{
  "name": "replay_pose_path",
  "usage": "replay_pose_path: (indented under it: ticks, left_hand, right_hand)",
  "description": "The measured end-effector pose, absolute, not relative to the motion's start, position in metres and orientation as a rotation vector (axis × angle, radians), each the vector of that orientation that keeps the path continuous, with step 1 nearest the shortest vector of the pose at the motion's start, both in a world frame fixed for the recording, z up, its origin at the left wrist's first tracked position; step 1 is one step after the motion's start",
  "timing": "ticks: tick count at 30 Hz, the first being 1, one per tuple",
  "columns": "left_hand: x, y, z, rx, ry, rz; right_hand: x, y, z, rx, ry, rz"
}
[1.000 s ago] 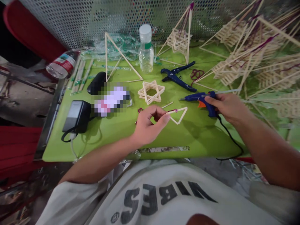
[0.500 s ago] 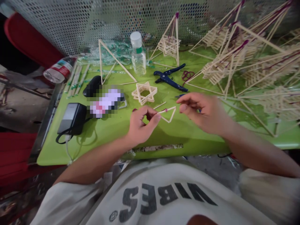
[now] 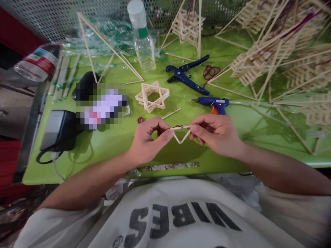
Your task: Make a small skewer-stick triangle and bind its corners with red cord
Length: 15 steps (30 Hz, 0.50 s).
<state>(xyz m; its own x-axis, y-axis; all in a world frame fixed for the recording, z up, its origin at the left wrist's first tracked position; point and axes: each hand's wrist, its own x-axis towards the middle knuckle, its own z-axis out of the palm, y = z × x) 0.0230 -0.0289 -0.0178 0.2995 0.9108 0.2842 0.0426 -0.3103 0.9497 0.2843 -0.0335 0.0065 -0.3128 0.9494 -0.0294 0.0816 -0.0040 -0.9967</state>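
A small triangle of wooden sticks [image 3: 180,142] hangs between my two hands, its point towards me. Purple string is tied round the middle of its top stick. My left hand [image 3: 152,139] pinches the left corner, and my right hand [image 3: 213,132] pinches the right one. Just beyond them lie a loose stick [image 3: 172,113] and a small purple loop of string [image 3: 140,120]. Past my right hand rests a blue glue gun [image 3: 213,102] with a lit red light. A star-shaped stack of sticks [image 3: 152,97] sits farther back.
Blue cutters [image 3: 188,77] lie behind the glue gun, near tangled purple string [image 3: 211,72]. Several stick frames [image 3: 269,58] crowd the right side. A clear bottle [image 3: 143,44] stands at the back. On the left are a phone [image 3: 103,108], a black-and-grey charger [image 3: 58,131] and a lying bottle [image 3: 38,63].
My right hand has come in and taken hold of the triangle's right corner. The triangle now points towards me, and the glue gun has come into fuller view. The camera view has shifted closer.
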Motion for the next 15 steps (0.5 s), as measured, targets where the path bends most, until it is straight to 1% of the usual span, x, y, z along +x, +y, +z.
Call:
replay_pose_path:
  ticks: [2, 8, 11, 15]
  left_hand:
    - [0.022, -0.03, -0.016, 1.652, 0.897, 1.138]
    - [0.023, -0.033, -0.003, 1.716, 0.75, 1.234]
    - [0.024, -0.032, 0.0, 1.735, 0.732, 1.249]
    - [0.023, -0.03, -0.001, 1.771, 0.7, 1.248]
  right_hand:
    - [0.287, -0.038, 0.006, -1.066, -1.546, 1.34]
    - [0.289, -0.043, 0.015, -0.906, -1.871, 0.931]
    - [0.289, -0.043, 0.018, -0.856, -1.908, 0.882]
    - [0.29, -0.041, 0.017, -0.866, -1.885, 0.928]
